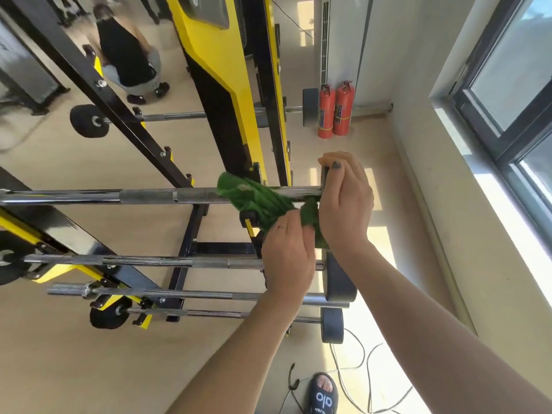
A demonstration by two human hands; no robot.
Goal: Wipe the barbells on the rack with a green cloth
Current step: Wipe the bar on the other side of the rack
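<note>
while my left hand [288, 258] grips the green cloth [257, 201] on the top barbell [149, 196], my right hand [343, 201] holds that bar's end; i think the bars below it still wait.

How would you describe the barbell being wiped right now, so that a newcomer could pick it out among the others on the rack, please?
Start at the black and yellow rack beside the window. Several barbells lie across it at different heights; take the top barbell nearest the camera. It alone has the green cloth draped over its right end, where the left hand grips the cloth and the right hand holds the end plate.
</note>
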